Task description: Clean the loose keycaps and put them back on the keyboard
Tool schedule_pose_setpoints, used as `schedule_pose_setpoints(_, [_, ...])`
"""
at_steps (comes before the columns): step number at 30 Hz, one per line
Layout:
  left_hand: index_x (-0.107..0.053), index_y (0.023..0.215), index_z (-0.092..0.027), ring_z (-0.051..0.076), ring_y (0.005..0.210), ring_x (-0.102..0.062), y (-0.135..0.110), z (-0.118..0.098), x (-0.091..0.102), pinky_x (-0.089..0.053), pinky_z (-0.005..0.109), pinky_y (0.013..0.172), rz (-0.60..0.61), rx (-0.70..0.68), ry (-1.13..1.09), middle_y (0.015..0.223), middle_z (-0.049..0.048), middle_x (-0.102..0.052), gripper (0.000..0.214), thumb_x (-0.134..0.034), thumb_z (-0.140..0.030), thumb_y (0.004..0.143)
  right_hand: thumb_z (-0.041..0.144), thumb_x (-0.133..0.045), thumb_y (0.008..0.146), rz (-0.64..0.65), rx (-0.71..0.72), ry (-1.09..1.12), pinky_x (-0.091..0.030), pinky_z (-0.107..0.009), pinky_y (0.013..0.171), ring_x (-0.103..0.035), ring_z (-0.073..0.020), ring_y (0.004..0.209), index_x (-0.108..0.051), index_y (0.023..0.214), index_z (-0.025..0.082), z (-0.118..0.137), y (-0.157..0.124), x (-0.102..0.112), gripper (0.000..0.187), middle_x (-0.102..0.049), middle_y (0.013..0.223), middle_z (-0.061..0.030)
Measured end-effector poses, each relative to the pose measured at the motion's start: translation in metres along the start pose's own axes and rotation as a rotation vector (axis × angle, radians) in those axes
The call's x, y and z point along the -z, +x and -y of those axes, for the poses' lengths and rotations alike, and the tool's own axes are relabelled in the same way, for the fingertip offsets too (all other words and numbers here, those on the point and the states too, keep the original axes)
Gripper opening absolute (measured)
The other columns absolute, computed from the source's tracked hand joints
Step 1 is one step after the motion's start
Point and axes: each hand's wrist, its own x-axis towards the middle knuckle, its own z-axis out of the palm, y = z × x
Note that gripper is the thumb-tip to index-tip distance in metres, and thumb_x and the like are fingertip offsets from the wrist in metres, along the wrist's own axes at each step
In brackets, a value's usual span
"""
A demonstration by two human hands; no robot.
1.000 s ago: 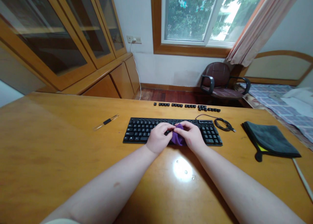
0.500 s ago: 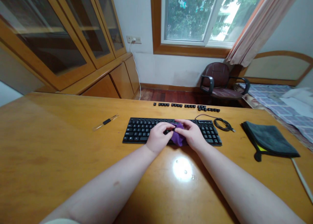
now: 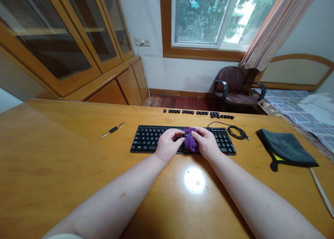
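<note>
A black keyboard (image 3: pixel 148 138) lies across the middle of the wooden desk (image 3: pixel 65 152). Both my hands rest on its right-centre part. My right hand (image 3: pixel 207 143) is closed around a small purple cloth (image 3: pixel 191 141) bunched on the keys. My left hand (image 3: pixel 168 145) sits beside it with curled fingers, its fingertips touching the keys next to the cloth. Part of the keyboard under the hands is hidden.
A row of loose black keycaps (image 3: pixel 198 113) lies behind the keyboard. Its coiled cable (image 3: pixel 236 132) is at the right. A folded dark grey cloth (image 3: pixel 285 149) lies further right, a clear pen-like tool (image 3: pixel 112 130) to the left. A chair (image 3: pixel 235 86) stands beyond the desk.
The purple cloth and my right hand have shifted slightly up and back over the keys. My left hand has barely moved.
</note>
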Motion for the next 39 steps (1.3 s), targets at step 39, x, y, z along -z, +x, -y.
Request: schedule_pose_setpoints(39, [-0.057, 0.112, -0.023, 0.018, 0.098, -0.058, 0.002, -0.001, 0.007, -0.045, 0.037, 0.093, 0.189, -0.344, 0.483, 0.105, 0.0040, -0.065, 0.026, -0.045, -0.023, 0.088, 0.022, -0.061, 0.074, 0.101, 0.402, -0.658, -0.049, -0.034, 0.084, -0.063, -0.0184, 0.087, -0.069, 0.094, 0.021, 0.012, -0.001, 0.004, 0.022, -0.070, 0.092, -0.0056])
